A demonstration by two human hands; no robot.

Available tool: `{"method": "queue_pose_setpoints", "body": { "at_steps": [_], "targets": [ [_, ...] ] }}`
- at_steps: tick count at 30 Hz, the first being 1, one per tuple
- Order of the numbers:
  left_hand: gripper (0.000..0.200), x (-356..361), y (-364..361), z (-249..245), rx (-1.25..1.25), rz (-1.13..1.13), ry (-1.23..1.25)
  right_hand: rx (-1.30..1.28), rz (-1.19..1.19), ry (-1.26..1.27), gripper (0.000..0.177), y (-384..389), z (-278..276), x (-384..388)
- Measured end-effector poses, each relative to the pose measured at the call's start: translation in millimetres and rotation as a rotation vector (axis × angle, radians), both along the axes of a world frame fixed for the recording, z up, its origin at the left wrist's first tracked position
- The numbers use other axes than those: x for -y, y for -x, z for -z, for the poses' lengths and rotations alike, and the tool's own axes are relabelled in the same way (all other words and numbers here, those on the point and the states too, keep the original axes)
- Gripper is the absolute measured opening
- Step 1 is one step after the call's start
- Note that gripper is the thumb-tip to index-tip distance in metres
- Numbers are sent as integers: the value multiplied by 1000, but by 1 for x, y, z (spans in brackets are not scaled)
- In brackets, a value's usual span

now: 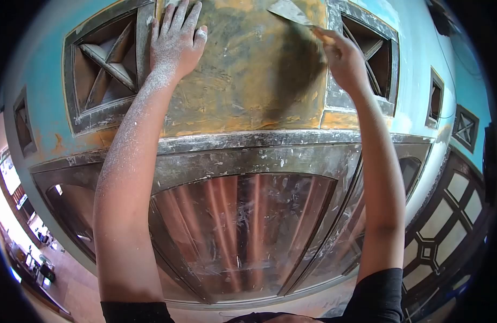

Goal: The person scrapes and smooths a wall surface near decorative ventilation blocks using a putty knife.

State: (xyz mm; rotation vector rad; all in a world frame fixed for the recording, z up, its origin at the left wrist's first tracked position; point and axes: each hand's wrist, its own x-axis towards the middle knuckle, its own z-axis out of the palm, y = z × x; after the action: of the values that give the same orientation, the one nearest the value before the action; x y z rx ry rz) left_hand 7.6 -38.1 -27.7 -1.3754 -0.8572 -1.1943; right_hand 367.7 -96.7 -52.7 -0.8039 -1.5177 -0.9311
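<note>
Left hand (175, 40) lies open on wall (248, 81), right hand (342, 56) grips scraper (291, 12) between vents (105, 64).

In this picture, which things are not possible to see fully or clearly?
1. Head view: the scraper blade is cut off by the top edge; its handle is hidden inside the right hand.
2. Head view: the left hand fingertips leave the frame at the top.
3. Head view: the wall vent is partly covered by the right wrist.
4. Head view: the street, lower left, is too small and overexposed.
</note>
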Motion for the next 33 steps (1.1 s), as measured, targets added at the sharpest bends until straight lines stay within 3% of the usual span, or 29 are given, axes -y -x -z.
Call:
{"method": "queue_pose_setpoints", "body": {
  "at_steps": [2,3,6,9,13,14,15,17,23,27,29,30,33],
  "targets": [
    [62,-27,9,-1,-26,13,-92,-15,-30,125,40,-21,-18,4],
    [59,-36,12,-3,-54,23,-182,7,-7,36,36,-32,-28,-5],
    [60,-34,11,-1,-47,7,-169,80,-136,8,34,-43,-51,-4],
    [61,-31,10,2,-50,21,-166,91,36,-84,31,-56,-72,-14],
    [62,-27,7,5,-13,-9,-123,32,-10,-17,28,-46,-96,-10],
    [62,-26,6,5,-14,-9,-124,-224,-346,190,15,-26,-91,-2],
    [62,-26,6,5,-14,-7,-127,-224,-346,188,15,-25,-91,-3],
    [62,-26,6,6,-19,-6,-130,-46,-69,-66,13,-23,-92,-4],
    [63,-28,7,4,-36,35,-137,-47,-211,-78,15,-18,-96,-12],
    [64,-29,10,3,-36,35,-144,-164,-229,64,16,-13,-96,-1],
    [64,-29,8,4,-43,40,-140,-3,140,-304,15,-14,-96,-7],
    [63,-30,9,4,-47,53,-152,-9,-12,-136,15,-15,-96,1],
    [64,-30,10,2,-50,37,-170,-48,-78,-71,15,-14,-106,6]
  ]
}}
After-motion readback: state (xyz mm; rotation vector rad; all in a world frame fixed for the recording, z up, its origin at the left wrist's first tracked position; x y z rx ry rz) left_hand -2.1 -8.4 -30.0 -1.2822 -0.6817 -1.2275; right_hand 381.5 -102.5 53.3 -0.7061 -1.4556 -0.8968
